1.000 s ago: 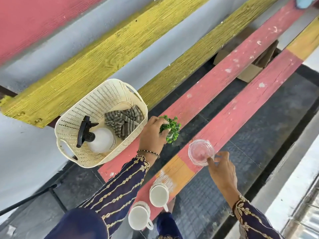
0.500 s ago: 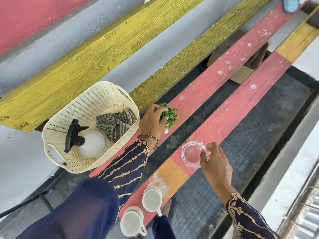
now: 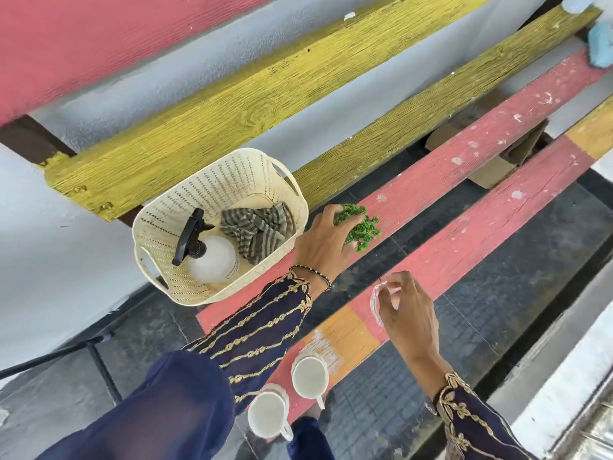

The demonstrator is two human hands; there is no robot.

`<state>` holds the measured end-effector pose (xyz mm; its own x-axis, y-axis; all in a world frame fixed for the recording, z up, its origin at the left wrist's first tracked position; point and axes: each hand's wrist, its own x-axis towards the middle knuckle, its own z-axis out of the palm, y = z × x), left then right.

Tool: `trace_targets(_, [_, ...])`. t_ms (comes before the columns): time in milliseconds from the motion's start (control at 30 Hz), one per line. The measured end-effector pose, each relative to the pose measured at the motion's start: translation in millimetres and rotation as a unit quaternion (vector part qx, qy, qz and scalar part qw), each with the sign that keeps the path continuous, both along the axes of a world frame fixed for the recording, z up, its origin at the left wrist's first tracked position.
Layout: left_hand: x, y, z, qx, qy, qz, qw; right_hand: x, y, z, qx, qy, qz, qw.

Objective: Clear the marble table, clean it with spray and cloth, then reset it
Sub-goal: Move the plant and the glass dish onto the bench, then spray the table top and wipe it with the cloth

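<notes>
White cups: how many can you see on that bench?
2. One white cup stands on the nearer red plank by the orange patch; the other white cup stands just beside it, closer to the person. Sleeves cover part of the bench, so another could be hidden.

Slatted bench (image 3: 464, 167) of red and yellow painted planks. Resting on the red slats: cream perforated basket (image 3: 185, 287), two white cups (image 3: 310, 376) at the near end, small green plant (image 3: 363, 229), clear glass dish (image 3: 376, 302).
</notes>
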<state>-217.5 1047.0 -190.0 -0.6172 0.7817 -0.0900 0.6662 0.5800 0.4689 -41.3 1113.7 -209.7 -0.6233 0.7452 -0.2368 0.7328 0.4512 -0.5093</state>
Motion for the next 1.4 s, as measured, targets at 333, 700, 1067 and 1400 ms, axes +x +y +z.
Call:
trace_targets(333, [-3.7,-95.2,35.8,0.091,0.015,0.071,0.993,-85.6,-70.8,27.3,-0.024,0.14,0.132,0.981])
trace_targets(700, [-37.2,-212.6,61.6,0.148,-0.001,0.235,0.961,-189.5,-158.9,23.8,-0.04,0.158,0.27,0.949])
trace_targets(1067, [-59.1,-257.4,47.7,0.221,-0.083,0.333,0.913,-215.0,-145.0,20.5,-0.204,0.219,0.172,0.938])
trace_targets(1400, [-91.4,-176.4,-7.6,0.078,-0.271,0.426,0.86,-234.0,-92.9,50.8,-0.284,0.374,0.056,0.881])
